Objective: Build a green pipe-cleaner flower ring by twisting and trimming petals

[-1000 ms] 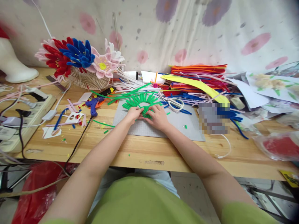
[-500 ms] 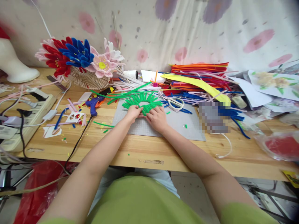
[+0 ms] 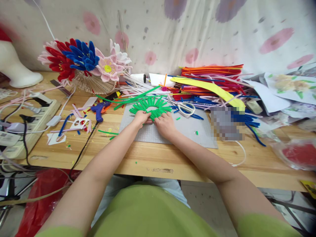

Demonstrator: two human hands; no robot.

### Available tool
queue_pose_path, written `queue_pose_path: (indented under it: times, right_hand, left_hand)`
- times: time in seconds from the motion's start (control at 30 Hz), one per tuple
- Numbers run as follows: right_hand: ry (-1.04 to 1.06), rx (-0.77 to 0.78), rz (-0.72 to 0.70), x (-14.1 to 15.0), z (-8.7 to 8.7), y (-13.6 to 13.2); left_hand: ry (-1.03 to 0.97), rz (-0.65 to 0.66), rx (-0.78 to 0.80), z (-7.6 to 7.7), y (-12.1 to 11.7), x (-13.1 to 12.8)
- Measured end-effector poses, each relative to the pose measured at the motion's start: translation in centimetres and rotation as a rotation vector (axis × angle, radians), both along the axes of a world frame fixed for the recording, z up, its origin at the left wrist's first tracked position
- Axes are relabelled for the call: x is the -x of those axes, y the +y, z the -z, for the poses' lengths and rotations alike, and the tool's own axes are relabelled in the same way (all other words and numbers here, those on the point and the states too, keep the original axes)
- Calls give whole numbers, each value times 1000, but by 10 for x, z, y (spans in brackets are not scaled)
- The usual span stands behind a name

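Note:
A ring of green pipe cleaner pieces (image 3: 139,107), spread outward like short petals around an open centre, lies over the grey cutting mat (image 3: 197,136). On its near left edge my left hand (image 3: 142,118) is closed, thumb and fingers pinching the green pieces. Beside it, on the near right edge, my right hand (image 3: 165,124) is closed too, its fingertips pressed onto the ring. The hands nearly touch and hide the ring's near part. Loose green pipe cleaners (image 3: 134,98) lie just behind the ring, and white-handled scissors (image 3: 187,110) rest to its right.
A blue glue gun (image 3: 98,113) with a black cord lies left of the mat. Further left is a power strip (image 3: 46,115) with plugs. Fuzzy flowers (image 3: 84,57) stand at the back left. Bundles of coloured pipe cleaners (image 3: 212,70) pile up behind the scissors.
Both hands stay on the near edge of the green ring, with only slight shifts of the fingers. The camera view has moved very little.

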State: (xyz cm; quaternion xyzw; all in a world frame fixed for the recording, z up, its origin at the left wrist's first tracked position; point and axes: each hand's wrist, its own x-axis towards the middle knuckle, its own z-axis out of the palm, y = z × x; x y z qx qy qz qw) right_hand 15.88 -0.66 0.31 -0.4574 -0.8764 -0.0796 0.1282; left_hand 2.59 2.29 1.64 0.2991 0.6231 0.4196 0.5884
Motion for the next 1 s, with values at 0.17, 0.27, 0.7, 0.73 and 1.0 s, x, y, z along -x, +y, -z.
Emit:
queue_pose_path:
  times: [0.17, 0.27, 0.7, 0.73, 1.0]
  right_hand:
    - [-40, -30, -46, 1, -2, 0]
    - [-91, -22, -73, 1, -7, -2]
    - [-239, 36, -176, 1, -17, 2]
    - [-237, 43, -180, 1, -17, 1]
    - [196, 132, -119, -16, -28, 19]
  left_hand:
    - [-68, 16, 28, -3, 1, 0]
    - [-82, 32, 34, -5, 1, 1]
    - [-60, 65, 18, -10, -2, 6]
    - [-36, 76, 14, -10, -1, 7]
    - [47, 219, -54, -7, -4, 18]
